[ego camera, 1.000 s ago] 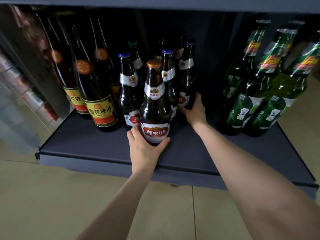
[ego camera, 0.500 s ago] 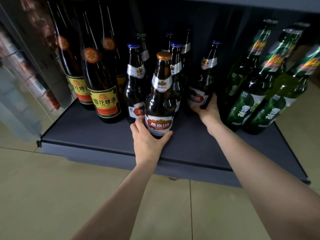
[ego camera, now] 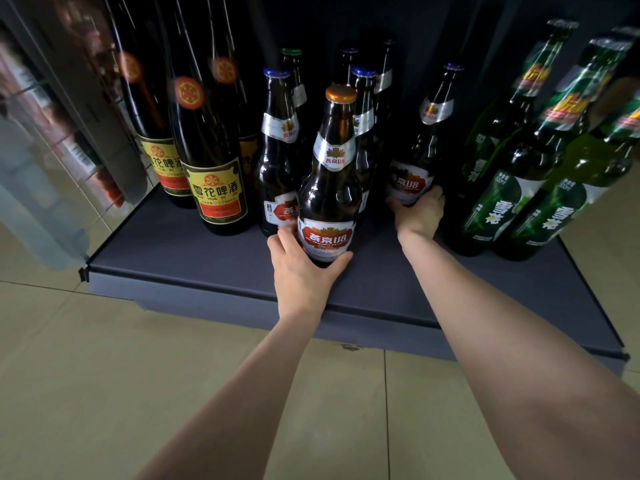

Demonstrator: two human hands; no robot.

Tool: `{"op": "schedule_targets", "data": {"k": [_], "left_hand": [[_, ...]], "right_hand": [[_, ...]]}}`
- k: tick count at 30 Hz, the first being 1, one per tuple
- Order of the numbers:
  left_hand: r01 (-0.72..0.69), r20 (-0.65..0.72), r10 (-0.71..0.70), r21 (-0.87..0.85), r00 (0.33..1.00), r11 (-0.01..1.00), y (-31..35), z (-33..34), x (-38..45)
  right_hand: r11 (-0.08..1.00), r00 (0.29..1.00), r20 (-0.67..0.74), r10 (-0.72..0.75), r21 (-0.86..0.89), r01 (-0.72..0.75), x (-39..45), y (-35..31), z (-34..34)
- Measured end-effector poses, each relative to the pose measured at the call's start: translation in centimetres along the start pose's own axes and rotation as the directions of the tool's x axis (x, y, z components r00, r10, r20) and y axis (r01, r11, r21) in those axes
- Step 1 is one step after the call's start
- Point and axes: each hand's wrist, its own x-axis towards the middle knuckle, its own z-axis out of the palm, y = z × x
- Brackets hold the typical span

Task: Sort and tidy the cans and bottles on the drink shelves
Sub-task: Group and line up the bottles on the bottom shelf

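We've got left hand (ego camera: 304, 268) wrapped round base of front U8 bottle (ego camera: 329, 188) at shelf (ego camera: 194, 258) front. Right hand (ego camera: 420, 213) grips second U8 bottle (ego camera: 420, 157), tilted, just beside green bottles (ego camera: 495, 188). Risk we see: low grip, top-heavy glass tips, clinks neighbours, dominoes.

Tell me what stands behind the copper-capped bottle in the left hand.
Behind the copper-capped bottle, two blue-capped brown bottles show, with darker bottle necks farther back. Their lower halves and the shelf behind are covered.
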Motion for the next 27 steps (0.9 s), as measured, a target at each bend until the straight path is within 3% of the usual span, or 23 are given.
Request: {"op": "schedule_targets", "data": {"k": [12,27], "left_hand": [[0.002,0.026,-0.001,-0.019,1.000,1.000,0.1,-0.3,0.0],[0.000,0.029,0.000,0.009,1.000,1.000,0.1,-0.3,0.0]], "right_hand": [[0.997,0.995,0.055,-0.080,-0.008,0.080,0.5,1.0,-1.1],[0.999,0.989,0.144,-0.027,0.021,0.024,0.3,1.4,-2.3]]}}
